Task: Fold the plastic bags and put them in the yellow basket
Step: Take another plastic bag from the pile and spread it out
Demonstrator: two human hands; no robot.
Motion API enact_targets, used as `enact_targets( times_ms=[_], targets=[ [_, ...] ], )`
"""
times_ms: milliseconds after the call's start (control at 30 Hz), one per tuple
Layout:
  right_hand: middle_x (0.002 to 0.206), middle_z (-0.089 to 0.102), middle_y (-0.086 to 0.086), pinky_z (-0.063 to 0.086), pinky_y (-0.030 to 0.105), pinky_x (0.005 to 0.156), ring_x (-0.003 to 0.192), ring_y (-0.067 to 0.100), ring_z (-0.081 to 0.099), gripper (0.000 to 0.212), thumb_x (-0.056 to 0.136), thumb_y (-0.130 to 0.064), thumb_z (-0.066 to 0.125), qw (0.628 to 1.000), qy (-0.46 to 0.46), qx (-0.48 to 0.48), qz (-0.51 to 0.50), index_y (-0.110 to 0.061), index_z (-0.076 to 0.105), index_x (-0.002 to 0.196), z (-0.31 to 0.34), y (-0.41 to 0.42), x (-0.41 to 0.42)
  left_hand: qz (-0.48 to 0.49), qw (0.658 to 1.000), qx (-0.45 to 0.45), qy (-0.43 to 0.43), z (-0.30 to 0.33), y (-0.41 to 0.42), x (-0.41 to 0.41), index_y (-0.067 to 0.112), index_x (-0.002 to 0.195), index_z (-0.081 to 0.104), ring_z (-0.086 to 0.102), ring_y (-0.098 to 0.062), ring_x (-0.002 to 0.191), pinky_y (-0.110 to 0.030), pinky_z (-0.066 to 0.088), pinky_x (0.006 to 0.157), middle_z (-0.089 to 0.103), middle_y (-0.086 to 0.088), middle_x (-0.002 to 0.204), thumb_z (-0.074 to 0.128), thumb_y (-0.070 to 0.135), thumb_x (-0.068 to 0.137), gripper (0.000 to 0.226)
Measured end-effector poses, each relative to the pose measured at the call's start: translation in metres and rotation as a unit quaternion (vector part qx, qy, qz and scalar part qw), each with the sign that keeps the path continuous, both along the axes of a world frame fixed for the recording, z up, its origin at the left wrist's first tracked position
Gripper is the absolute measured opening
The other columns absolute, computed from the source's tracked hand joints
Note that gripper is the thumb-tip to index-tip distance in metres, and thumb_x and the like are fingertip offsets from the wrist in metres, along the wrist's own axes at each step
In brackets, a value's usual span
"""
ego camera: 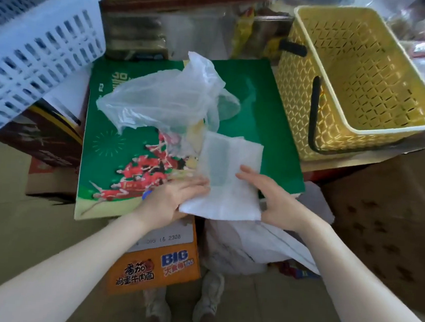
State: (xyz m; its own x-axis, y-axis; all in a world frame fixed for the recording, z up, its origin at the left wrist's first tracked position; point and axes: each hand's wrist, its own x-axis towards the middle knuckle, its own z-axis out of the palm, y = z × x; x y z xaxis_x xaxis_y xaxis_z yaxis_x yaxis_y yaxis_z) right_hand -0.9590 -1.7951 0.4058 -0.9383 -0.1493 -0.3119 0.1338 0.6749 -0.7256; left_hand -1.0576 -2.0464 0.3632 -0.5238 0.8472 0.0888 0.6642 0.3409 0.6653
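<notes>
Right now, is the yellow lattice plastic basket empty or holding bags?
Empty: the yellow lattice plastic basket shows only bare floor inside; no bags.

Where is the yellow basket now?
In the head view, the yellow basket stands at the upper right, beside the green box where both hands fold a white bag.
</notes>
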Motion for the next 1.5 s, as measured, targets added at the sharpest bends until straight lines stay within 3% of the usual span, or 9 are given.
enact_targets(
  times_ms=[100,267,333,633,800,867,967,1067,1500],
  targets=[
    [0.136,0.036,-0.013,0.030,0.022,0.105,0.127,0.010,0.035,0.064,0.074,-0.010,0.077,0.998,0.047,0.008,-0.047,-0.020,0.050,0.131,-0.005,-0.002,-0.008,0.050,0.998,0.040,-0.026,0.002,0.008,0.001,0.005,0.123,0.056,0.048,-0.010,0.117,-0.024,0.035,0.104,0.055,-0.003,0.125,0.060,0.004,0.076,0.047],
    [0.095,0.067,-0.002,0.043,0.014,0.074,0.090,0.016,0.059,0.013,0.084,-0.014,0.067,0.971,0.048,-0.075,-0.220,-0.016,0.067,0.098,-0.016,-0.012,-0.008,0.184,0.973,0.052,-0.126,0.020,0.032,-0.006,0.011,0.098,0.056,0.057,-0.017,0.060,-0.033,0.044,0.057,0.064,-0.015,0.073,0.048,0.037,0.091,0.029],
    [0.076,0.062,0.014,0.038,0.028,0.061,0.069,0.024,0.055,0.032,0.089,-0.029,0.061,0.951,0.048,-0.079,-0.294,0.001,0.061,0.079,-0.019,-0.015,-0.015,0.229,0.966,0.039,-0.116,0.020,0.046,-0.011,0.008,0.088,0.051,0.055,-0.028,0.058,-0.041,0.040,0.053,0.057,-0.017,0.066,0.047,0.029,0.095,0.023],
    [0.057,0.035,0.000,0.019,0.030,0.045,0.050,0.013,0.030,0.037,0.091,-0.020,0.047,0.898,0.041,0.099,-0.426,-0.015,0.028,0.060,-0.019,-0.028,-0.043,0.280,0.940,-0.181,0.069,0.022,0.083,-0.019,0.007,0.142,0.021,0.058,-0.037,0.096,-0.041,0.047,0.067,0.055,-0.020,0.120,0.050,0.031,0.093,0.062],
    [0.080,0.044,0.006,0.033,0.032,0.056,0.065,0.024,0.039,0.020,0.084,-0.014,0.051,0.895,0.035,0.175,-0.408,-0.008,0.040,0.069,-0.017,-0.032,-0.044,0.076,0.943,-0.122,0.300,-0.002,0.078,-0.022,0.005,0.133,0.044,0.032,-0.032,0.130,-0.044,0.016,0.110,0.040,-0.016,0.142,0.046,0.011,0.084,0.049],
    [0.101,0.046,0.015,0.038,0.033,0.068,0.074,0.030,0.045,0.009,0.081,-0.009,0.053,0.886,0.029,0.194,-0.421,-0.003,0.047,0.085,-0.016,-0.034,-0.044,-0.014,0.951,-0.174,0.253,0.001,0.079,-0.028,0.007,0.137,0.043,0.032,-0.028,0.135,-0.037,0.006,0.110,0.035,-0.011,0.147,0.027,0.032,0.090,0.055],
    [0.132,0.041,0.025,0.039,0.041,0.093,0.112,0.042,0.045,0.046,0.073,0.000,0.051,0.863,0.125,0.291,-0.394,0.001,0.048,0.119,-0.020,-0.040,-0.042,-0.057,0.947,-0.248,0.195,0.004,0.080,-0.037,0.021,0.148,0.001,-0.008,-0.013,0.141,-0.028,-0.014,0.110,-0.013,0.003,0.150,-0.002,0.059,0.081,0.077],
    [0.146,0.034,0.023,0.030,0.046,0.111,0.136,0.036,0.028,0.058,0.078,-0.012,0.036,0.911,0.219,0.301,-0.174,0.002,0.042,0.135,-0.029,-0.049,-0.044,-0.059,0.948,-0.250,0.188,0.003,0.081,-0.039,0.020,0.146,-0.008,-0.011,-0.013,0.142,-0.026,-0.016,0.110,-0.013,0.002,0.153,-0.005,0.063,0.076,0.082],
    [0.147,0.037,0.016,0.011,0.035,0.114,0.137,0.029,0.034,0.068,0.092,-0.043,0.018,0.928,0.087,0.344,-0.112,-0.001,0.036,0.141,-0.042,-0.031,-0.044,-0.060,0.941,-0.302,0.140,0.012,0.067,-0.050,0.012,0.146,-0.015,-0.015,-0.014,0.141,-0.026,-0.014,0.111,-0.021,-0.002,0.153,-0.002,0.076,0.066,0.103]
  ],
)
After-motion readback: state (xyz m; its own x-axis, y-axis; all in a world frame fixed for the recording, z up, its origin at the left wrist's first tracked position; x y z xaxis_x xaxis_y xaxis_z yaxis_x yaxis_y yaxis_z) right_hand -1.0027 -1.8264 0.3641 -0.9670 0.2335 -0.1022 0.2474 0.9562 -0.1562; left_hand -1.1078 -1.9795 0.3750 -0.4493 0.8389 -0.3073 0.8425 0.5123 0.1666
